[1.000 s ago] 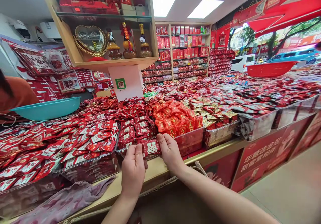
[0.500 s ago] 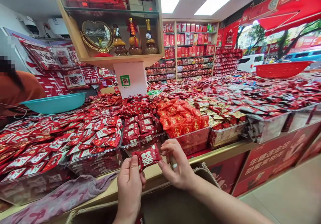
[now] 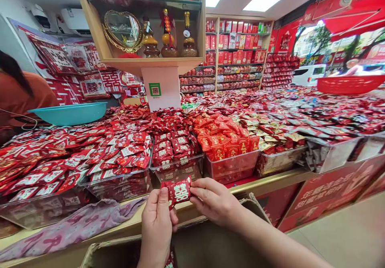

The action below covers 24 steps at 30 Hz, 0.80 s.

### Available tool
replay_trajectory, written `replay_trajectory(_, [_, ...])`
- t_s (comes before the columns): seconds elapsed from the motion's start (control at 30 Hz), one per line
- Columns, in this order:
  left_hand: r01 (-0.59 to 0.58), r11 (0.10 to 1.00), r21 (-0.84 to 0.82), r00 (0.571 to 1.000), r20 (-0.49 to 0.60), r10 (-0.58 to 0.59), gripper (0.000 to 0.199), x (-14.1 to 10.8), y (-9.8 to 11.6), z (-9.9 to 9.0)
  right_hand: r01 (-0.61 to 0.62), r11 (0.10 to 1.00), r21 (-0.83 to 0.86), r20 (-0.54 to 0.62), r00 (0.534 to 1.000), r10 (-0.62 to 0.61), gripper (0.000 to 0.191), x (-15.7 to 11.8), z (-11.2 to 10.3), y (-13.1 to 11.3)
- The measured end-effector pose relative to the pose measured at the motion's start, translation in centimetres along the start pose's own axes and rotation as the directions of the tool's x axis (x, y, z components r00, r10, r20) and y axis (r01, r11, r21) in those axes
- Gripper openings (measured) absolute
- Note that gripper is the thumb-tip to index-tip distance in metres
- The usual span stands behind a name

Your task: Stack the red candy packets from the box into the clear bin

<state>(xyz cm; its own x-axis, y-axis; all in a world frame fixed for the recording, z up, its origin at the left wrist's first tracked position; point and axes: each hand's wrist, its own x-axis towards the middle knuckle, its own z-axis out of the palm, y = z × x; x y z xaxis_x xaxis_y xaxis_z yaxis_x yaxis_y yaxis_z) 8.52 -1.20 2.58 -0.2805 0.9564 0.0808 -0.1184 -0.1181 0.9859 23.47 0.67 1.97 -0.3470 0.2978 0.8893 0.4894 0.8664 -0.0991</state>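
Between my two hands is a small dark red candy packet with a white double-happiness sign facing me. My left hand pinches its left end, the thumb on top. At its right end, the fingers of my right hand are closed on the edge. The packet is held above an open cardboard box, where part of another red packet shows beside my left wrist. Just beyond it stands a clear bin of matching dark red packets.
Several clear bins line the counter, one with orange-red packets. A pink patterned cloth lies on the front edge. A teal basin and a red basket rest on the piles. A person in orange is at left.
My right fingers have closed on the packet's right end, where they were apart from it or barely touching. The camera view has shifted slightly.
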Motion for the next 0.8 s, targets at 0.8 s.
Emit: replay_trajectory(0.8, [-0.201, 0.978, 0.053, 0.979, -0.025, 0.203, 0.022, -1.0, -0.6, 0.2, -0.748, 0.079, 0.659, 0.516, 0.525, 0.677, 0.028, 1.2, 0.8, -1.5])
